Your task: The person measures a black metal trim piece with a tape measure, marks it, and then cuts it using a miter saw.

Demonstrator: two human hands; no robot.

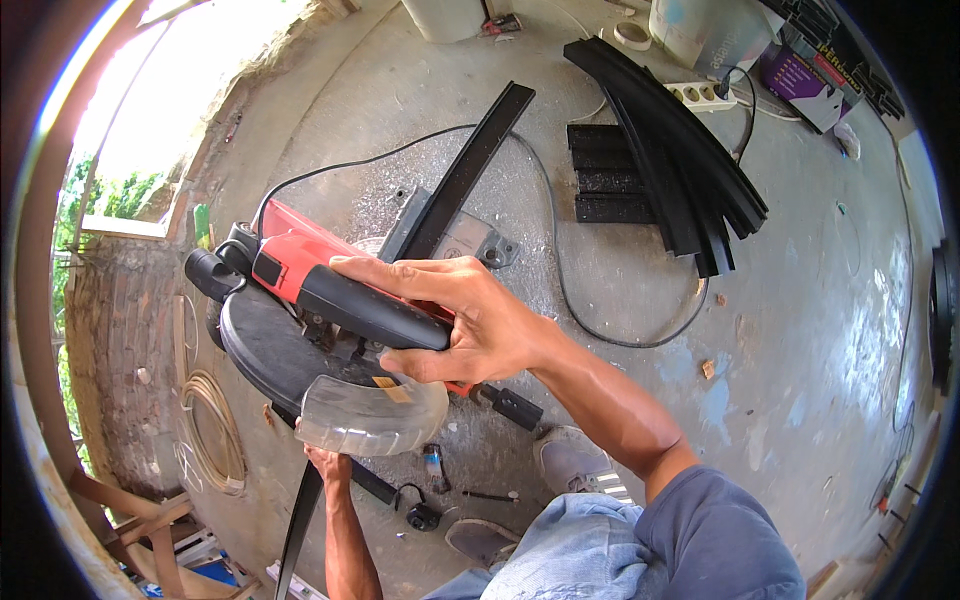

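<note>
My right hand point(455, 315) is wrapped round the black handle point(370, 305) of a red and black miter saw point(290, 262). The saw's clear curved blade guard point(375, 418) sits below the handle, with the round black blade cover point(270, 345) beside it. A long black channel strip point(470, 165) lies across the grey saw base point(480, 240); a black length point(303, 525) also shows on the near side, under my left hand. My left hand point(330, 466) is closed at this near length, its fingers partly hidden behind the guard. The blade's contact with the strip is hidden.
More black strips point(680, 150) and short cut pieces point(605, 185) lie at the far right by a white power strip point(700, 96). A black cord point(560, 250) loops over the dusty floor. Coiled cable point(212, 430) lies left; a small bottle point(435, 468) stands near my shoes point(575, 462).
</note>
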